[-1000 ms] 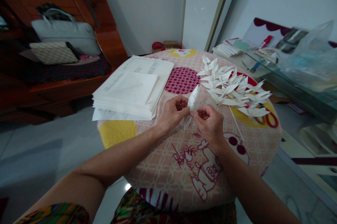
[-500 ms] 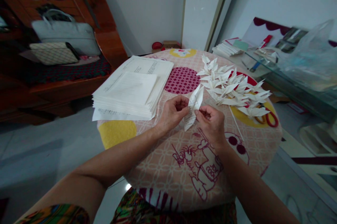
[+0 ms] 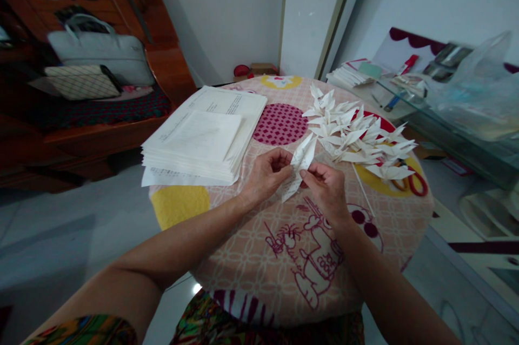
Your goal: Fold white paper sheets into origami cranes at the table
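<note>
A folded piece of white printed paper (image 3: 303,154), long and pointed at both ends, is held above the round table (image 3: 243,258). My left hand (image 3: 267,173) pinches its left edge between thumb and fingers. From the other side my right hand (image 3: 325,185) grips it, the thumb on its lower middle. Just beyond, to the right, lies a heap of folded paper cranes (image 3: 348,128). To the left sits a stack of printed sheets (image 3: 190,172), with smaller blank-looking paper (image 3: 208,134) on top.
Red-handled scissors (image 3: 417,183) lie partly under the cranes, near a thin white stick (image 3: 365,191). A glass shelf (image 3: 458,134) with a plastic bag (image 3: 474,91) stands at the right. On the left, a wooden bench (image 3: 166,64) bears a grey handbag (image 3: 101,50).
The folded paper has tilted slightly, its top tip leaning a little further right. Both hands keep their hold in nearly the same place.
</note>
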### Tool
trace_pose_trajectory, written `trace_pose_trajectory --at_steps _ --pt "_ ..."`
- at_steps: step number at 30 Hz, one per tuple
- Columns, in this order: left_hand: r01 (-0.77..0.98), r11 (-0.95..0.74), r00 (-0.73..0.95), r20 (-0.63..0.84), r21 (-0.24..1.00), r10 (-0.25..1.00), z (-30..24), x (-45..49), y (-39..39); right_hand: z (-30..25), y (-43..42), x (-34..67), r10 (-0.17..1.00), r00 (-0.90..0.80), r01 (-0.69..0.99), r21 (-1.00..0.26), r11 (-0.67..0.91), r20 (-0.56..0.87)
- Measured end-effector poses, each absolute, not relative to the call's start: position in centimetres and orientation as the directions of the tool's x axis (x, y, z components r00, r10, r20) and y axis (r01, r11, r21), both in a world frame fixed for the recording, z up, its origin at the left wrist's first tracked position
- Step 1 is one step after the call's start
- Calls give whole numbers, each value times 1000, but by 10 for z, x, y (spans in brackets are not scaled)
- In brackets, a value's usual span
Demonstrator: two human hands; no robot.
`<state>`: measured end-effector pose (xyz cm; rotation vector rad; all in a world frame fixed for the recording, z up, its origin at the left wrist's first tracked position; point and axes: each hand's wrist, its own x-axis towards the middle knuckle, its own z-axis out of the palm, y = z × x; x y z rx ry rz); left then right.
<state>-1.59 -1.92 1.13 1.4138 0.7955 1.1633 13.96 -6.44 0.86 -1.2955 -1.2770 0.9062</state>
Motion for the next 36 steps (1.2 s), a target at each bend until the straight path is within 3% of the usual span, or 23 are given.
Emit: trace_pose_trajectory --at_steps 11,19,25,36 --pt "-203 -64 439 150 977 886 10 -17 -14 9 -65 145 966 57 303 -926 225 253" --pt "-231 -55 420 150 971 895 6 -17 -12 7 -62 146 970 30 247 -943 225 240" --pt "-200 -53 409 132 978 903 5 -16 -12 4 -60 146 966 -2 296 -923 246 257" --pt "-234 -87 351 167 968 921 8 -15 -11 5 -59 143 927 102 305 -899 315 360"
